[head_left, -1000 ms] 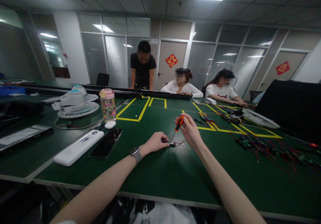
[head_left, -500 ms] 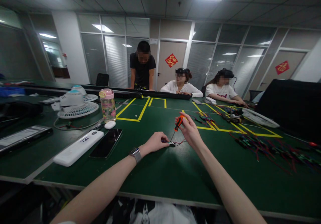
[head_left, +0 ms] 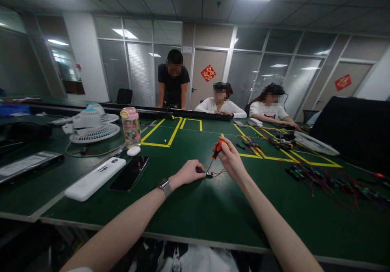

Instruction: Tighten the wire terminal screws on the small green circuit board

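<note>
In my right hand (head_left: 230,156) is an orange and black screwdriver (head_left: 217,149), tilted with its shaft pointing down and to the left. The tip meets a small dark wired module (head_left: 209,175) with pale spots on top, lying on the green table (head_left: 195,211). My left hand (head_left: 190,171) rests on the table at the module's left side, fingers closed around its dark wires or end; the fingertips partly hide what they pinch. Thin red and dark wires (head_left: 218,173) run from the module to the right, beneath my right hand.
Left stand a black phone (head_left: 129,173), a white power bank (head_left: 96,179), a pink-lidded bottle (head_left: 131,129) and a white fan (head_left: 95,127). Right lies a heap of wired boards (head_left: 326,180). Yellow tape (head_left: 155,144) marks the table. Three people are across it.
Both hands, the screwdriver and the module keep nearly the same place. Across the table, the seated person in the middle has turned their head slightly.
</note>
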A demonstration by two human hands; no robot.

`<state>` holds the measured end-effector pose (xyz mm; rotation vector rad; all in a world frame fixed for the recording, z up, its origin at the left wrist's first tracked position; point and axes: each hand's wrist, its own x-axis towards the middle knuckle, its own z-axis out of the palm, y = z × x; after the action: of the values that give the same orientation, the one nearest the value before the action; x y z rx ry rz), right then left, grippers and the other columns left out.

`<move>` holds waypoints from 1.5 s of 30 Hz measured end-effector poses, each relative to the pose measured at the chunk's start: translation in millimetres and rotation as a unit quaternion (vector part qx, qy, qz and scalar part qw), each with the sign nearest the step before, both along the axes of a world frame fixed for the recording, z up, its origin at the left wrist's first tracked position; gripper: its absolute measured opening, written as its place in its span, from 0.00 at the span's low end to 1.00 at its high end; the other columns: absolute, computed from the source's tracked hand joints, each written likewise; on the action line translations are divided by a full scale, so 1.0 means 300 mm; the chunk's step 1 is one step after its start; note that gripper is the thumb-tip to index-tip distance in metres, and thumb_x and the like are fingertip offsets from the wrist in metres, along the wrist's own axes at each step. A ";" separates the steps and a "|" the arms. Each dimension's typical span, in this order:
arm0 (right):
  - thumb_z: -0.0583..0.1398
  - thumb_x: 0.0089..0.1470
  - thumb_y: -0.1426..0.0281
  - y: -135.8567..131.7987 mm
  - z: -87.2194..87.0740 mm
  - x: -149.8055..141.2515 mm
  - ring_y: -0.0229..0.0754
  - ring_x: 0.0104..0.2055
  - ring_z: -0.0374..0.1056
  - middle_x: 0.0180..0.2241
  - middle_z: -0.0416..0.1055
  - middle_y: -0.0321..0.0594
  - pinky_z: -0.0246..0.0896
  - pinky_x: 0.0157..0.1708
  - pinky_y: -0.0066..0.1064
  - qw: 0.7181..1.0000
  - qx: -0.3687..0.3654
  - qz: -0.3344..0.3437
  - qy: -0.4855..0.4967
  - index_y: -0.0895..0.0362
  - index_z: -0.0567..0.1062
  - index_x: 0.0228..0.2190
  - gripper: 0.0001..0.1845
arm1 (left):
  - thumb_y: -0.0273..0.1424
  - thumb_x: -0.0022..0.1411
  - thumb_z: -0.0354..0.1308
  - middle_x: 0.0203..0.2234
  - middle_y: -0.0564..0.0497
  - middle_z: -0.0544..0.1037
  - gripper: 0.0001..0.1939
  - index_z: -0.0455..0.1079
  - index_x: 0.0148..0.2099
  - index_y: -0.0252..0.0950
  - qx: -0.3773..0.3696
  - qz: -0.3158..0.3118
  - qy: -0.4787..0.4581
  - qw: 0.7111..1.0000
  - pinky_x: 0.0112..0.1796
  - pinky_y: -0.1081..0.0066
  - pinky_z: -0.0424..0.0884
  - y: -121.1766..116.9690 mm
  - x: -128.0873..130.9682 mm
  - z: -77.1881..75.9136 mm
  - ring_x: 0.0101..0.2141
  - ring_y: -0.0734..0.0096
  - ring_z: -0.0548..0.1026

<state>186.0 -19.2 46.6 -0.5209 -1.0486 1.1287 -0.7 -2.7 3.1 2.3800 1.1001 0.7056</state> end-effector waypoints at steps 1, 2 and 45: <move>0.71 0.43 0.59 -0.001 0.001 0.000 0.37 0.36 0.71 0.33 0.77 0.34 0.66 0.41 0.32 1.000 -0.006 0.008 0.005 0.48 0.79 0.40 0.19 | 0.33 0.58 0.66 0.35 0.49 0.79 0.07 0.81 0.38 0.36 0.002 0.000 0.000 1.000 0.40 0.72 0.68 0.000 0.001 0.000 0.37 0.66 0.76; 0.72 0.43 0.59 -0.001 0.002 -0.001 0.38 0.37 0.72 0.33 0.78 0.35 0.66 0.41 0.33 1.000 -0.012 0.015 0.008 0.48 0.79 0.41 0.20 | 0.33 0.58 0.66 0.35 0.49 0.79 0.07 0.81 0.38 0.36 0.004 0.001 0.000 1.000 0.40 0.72 0.68 -0.001 0.001 0.000 0.37 0.66 0.76; 0.69 0.46 0.58 -0.011 0.014 0.007 0.38 0.34 0.68 0.32 0.73 0.33 0.65 0.39 0.33 0.999 0.001 0.012 -0.033 0.48 0.78 0.37 0.16 | 0.35 0.59 0.65 0.35 0.49 0.79 0.09 0.81 0.39 0.36 0.008 0.000 0.018 1.000 0.39 0.71 0.67 -0.003 0.000 0.003 0.37 0.66 0.75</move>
<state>188.1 -22.6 50.8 -0.5484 -1.1145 1.1387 -0.8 -3.6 4.0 2.4146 1.1138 0.6781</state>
